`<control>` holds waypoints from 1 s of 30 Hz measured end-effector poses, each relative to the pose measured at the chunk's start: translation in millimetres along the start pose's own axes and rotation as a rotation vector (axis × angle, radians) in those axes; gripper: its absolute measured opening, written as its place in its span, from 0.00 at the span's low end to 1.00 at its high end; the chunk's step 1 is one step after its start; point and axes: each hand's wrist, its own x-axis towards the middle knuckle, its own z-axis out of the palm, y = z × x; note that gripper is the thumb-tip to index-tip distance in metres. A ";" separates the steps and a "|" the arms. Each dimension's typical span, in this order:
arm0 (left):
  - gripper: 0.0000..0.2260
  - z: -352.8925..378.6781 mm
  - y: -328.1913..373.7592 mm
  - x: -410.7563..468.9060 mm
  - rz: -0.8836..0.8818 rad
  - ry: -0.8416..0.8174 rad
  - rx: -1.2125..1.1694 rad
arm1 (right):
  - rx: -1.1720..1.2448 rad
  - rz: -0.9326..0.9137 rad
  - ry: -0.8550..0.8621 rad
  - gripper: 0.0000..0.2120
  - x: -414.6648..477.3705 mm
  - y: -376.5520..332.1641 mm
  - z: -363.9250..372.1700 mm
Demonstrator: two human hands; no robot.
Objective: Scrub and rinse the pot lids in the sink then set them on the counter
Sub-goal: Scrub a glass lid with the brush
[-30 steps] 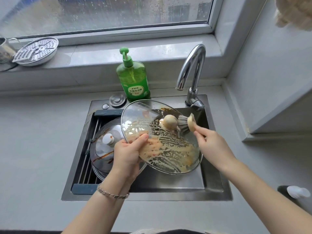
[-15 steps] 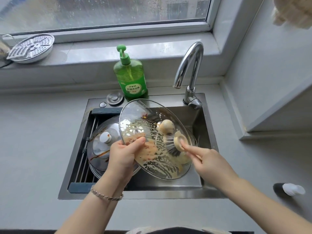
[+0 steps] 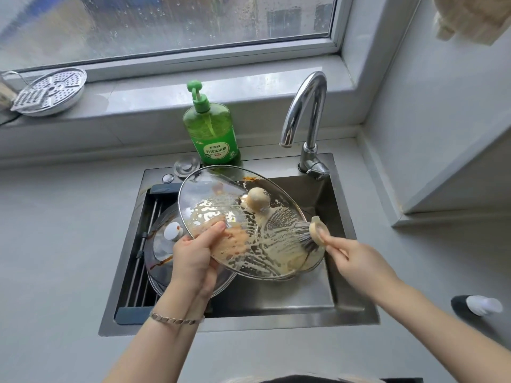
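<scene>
Lid (image 3: 265, 244) held tilted over sink (image 3: 341, 214), left hand (image 3: 193, 258) pinching its near-left rim, right hand (image 3: 356, 261) gripping brush (image 3: 312, 233), bristles on the right edge, soapy glass lying left of them, spout (image 3: 287, 142) beyond.

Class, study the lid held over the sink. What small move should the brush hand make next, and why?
Probably sweep the brush leftward across the lid: the right hand has it at the right rim, while orange residue shows by the thumb of the left hand.
</scene>
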 end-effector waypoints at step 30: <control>0.18 -13.1 21.8 3.2 -0.115 -0.137 0.190 | -0.048 0.132 -0.041 0.20 16.9 24.1 -16.2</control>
